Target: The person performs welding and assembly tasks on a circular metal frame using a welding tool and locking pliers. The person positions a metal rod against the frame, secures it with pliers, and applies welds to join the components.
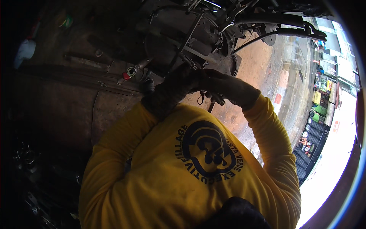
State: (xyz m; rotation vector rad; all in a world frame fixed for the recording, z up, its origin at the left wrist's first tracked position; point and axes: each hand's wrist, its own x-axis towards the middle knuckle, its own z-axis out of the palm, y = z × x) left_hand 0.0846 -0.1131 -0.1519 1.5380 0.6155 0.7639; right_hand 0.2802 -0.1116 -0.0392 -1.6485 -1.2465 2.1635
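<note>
My left hand and my right hand meet in front of a dark metal machine assembly. The right one bends inward with its fingers curled down. Beside those fingers a small dark cylindrical end shows, and a thin black loop hangs next to it. What the right hand grips is too dark to make out. Deep shadow and overlap hide the left hand's fingers. Yellow sleeves cover both arms.
Black hoses and rods stick out at the upper right. To the left, a round part with a green ring lies near long metal bars on the brown floor. Stacked tyres line the bright area outside at the right.
</note>
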